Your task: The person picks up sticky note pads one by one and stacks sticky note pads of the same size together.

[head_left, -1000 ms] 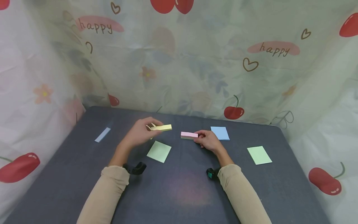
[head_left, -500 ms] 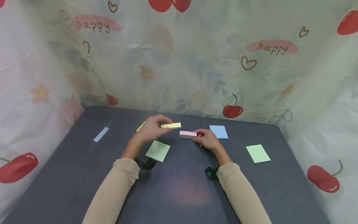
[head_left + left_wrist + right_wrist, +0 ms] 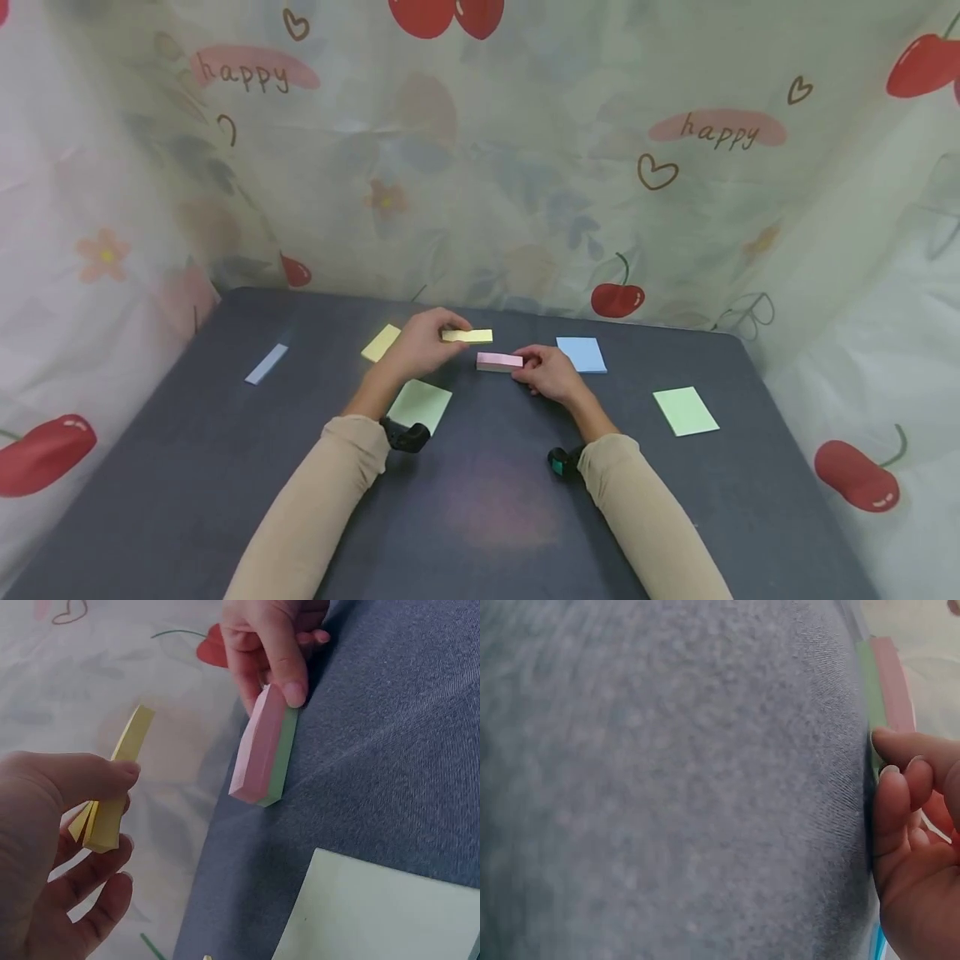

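The left hand [image 3: 423, 343] pinches a narrow yellow paper pad [image 3: 472, 337], to the far left of the narrow pink-over-green paper block [image 3: 498, 362] whose right end the right hand [image 3: 553, 373] pinches; both long axes run roughly left-right.

Table [image 3: 187, 483]: dark grey, woven surface, rounded far corners; fills lower half of head view. On it: blue strip [image 3: 266, 364], left of frame; yellow pad [image 3: 381, 342], left of centre, partly hidden; green pad [image 3: 420, 403], below it, partly hidden; blue pad [image 3: 582, 355], right of centre; second green pad [image 3: 686, 411], right. Green strip [image 3: 281, 761] under pink strip [image 3: 258, 746], near centre: table contact unclear.
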A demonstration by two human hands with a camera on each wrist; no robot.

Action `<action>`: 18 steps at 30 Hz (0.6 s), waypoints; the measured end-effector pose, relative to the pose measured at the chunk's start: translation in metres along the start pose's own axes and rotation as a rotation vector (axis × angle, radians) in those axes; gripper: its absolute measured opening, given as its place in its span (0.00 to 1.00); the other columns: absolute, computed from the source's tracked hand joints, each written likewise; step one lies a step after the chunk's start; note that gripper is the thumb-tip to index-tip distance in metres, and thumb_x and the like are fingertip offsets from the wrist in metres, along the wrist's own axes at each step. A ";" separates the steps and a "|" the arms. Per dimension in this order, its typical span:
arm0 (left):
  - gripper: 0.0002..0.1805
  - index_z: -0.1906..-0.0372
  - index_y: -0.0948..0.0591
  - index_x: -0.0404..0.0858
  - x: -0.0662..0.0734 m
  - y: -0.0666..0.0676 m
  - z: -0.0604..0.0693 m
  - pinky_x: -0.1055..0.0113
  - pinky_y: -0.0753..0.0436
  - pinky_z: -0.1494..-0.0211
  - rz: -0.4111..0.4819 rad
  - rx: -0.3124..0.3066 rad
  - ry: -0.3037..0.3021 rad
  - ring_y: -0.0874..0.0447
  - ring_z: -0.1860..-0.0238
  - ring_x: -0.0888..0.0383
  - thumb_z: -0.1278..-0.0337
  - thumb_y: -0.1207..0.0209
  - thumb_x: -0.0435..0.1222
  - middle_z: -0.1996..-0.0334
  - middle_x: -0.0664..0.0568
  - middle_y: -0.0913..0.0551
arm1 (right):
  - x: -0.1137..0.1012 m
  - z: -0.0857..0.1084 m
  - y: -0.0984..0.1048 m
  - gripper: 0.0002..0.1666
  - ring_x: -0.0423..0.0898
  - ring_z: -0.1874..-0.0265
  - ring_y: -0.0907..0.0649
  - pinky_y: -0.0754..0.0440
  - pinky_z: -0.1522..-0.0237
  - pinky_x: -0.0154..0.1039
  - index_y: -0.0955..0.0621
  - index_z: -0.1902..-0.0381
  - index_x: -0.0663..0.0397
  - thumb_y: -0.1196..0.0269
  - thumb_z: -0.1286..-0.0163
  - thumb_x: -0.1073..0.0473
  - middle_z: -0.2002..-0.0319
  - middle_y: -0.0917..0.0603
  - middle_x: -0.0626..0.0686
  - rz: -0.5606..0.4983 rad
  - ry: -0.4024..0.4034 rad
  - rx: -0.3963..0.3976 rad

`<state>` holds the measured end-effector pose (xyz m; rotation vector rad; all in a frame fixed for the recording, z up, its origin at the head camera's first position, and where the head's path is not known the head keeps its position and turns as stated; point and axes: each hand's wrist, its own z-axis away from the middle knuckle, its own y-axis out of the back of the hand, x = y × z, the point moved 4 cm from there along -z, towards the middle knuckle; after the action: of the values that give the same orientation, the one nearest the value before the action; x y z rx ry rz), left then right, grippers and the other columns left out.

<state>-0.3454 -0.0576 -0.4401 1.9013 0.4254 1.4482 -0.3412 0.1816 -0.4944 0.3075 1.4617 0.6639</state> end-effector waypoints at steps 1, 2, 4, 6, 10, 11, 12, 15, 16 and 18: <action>0.15 0.46 0.14 0.46 0.000 -0.002 -0.001 0.58 0.20 0.53 -0.005 -0.003 -0.001 0.19 0.56 0.53 0.36 0.33 0.42 0.47 0.51 0.16 | 0.000 0.000 0.000 0.21 0.40 0.82 0.23 0.23 0.74 0.36 0.16 0.44 0.58 0.29 0.35 0.61 0.73 0.16 0.50 0.007 0.004 -0.001; 0.15 0.46 0.14 0.46 0.001 -0.003 -0.002 0.57 0.20 0.52 -0.008 -0.006 -0.004 0.19 0.55 0.53 0.35 0.33 0.42 0.47 0.51 0.16 | -0.001 0.000 0.000 0.22 0.40 0.82 0.23 0.23 0.74 0.36 0.17 0.43 0.58 0.29 0.35 0.60 0.73 0.16 0.50 0.010 0.007 -0.001; 0.15 0.46 0.14 0.47 0.002 -0.005 -0.003 0.56 0.19 0.50 -0.005 -0.012 -0.007 0.18 0.54 0.53 0.35 0.33 0.42 0.47 0.52 0.16 | -0.002 0.001 0.001 0.24 0.41 0.81 0.23 0.23 0.73 0.36 0.17 0.43 0.58 0.28 0.35 0.59 0.71 0.16 0.51 0.001 0.006 -0.002; 0.15 0.46 0.14 0.46 0.003 -0.006 -0.004 0.56 0.19 0.49 -0.003 -0.010 -0.017 0.18 0.53 0.53 0.35 0.33 0.42 0.47 0.51 0.16 | -0.002 0.001 0.001 0.25 0.41 0.79 0.22 0.23 0.72 0.36 0.18 0.42 0.58 0.27 0.36 0.56 0.69 0.16 0.52 -0.004 0.006 0.008; 0.14 0.47 0.14 0.45 0.007 -0.008 -0.004 0.56 0.19 0.48 -0.011 -0.013 -0.030 0.18 0.53 0.52 0.36 0.33 0.42 0.48 0.51 0.15 | -0.007 0.003 0.004 0.28 0.46 0.66 0.19 0.22 0.63 0.37 0.18 0.41 0.57 0.27 0.36 0.51 0.60 0.15 0.55 0.051 0.011 0.056; 0.14 0.47 0.14 0.45 0.008 -0.009 -0.005 0.56 0.19 0.48 -0.012 -0.013 -0.034 0.18 0.53 0.52 0.36 0.33 0.42 0.48 0.50 0.14 | -0.009 0.004 0.005 0.28 0.47 0.63 0.19 0.22 0.61 0.38 0.18 0.41 0.56 0.27 0.36 0.50 0.57 0.15 0.56 0.069 0.018 0.071; 0.14 0.47 0.13 0.45 0.009 -0.009 -0.005 0.56 0.19 0.48 -0.017 -0.012 -0.041 0.18 0.53 0.52 0.36 0.33 0.42 0.48 0.50 0.14 | -0.012 0.005 0.007 0.29 0.48 0.59 0.19 0.22 0.58 0.39 0.18 0.40 0.55 0.28 0.35 0.49 0.55 0.16 0.56 0.085 0.025 0.085; 0.14 0.48 0.13 0.45 0.011 -0.013 -0.006 0.56 0.19 0.47 -0.031 -0.016 -0.050 0.18 0.53 0.53 0.36 0.33 0.41 0.49 0.50 0.14 | -0.020 0.008 0.011 0.29 0.51 0.56 0.19 0.22 0.57 0.41 0.18 0.39 0.54 0.28 0.35 0.47 0.51 0.17 0.57 0.099 0.073 0.107; 0.14 0.48 0.13 0.45 0.012 -0.014 -0.006 0.56 0.19 0.48 -0.035 -0.018 -0.051 0.17 0.53 0.53 0.36 0.33 0.41 0.49 0.51 0.14 | -0.024 0.009 0.012 0.29 0.52 0.57 0.19 0.21 0.58 0.41 0.19 0.39 0.53 0.28 0.34 0.47 0.51 0.18 0.58 0.091 0.095 0.109; 0.13 0.48 0.13 0.45 0.014 -0.017 -0.007 0.57 0.18 0.48 -0.041 -0.023 -0.054 0.17 0.54 0.54 0.36 0.33 0.41 0.49 0.51 0.14 | -0.031 0.011 0.013 0.29 0.51 0.60 0.19 0.21 0.61 0.41 0.19 0.38 0.53 0.29 0.34 0.48 0.50 0.19 0.58 0.083 0.142 0.103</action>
<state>-0.3447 -0.0345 -0.4407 1.8982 0.4186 1.3666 -0.3331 0.1756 -0.4602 0.4097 1.6294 0.6897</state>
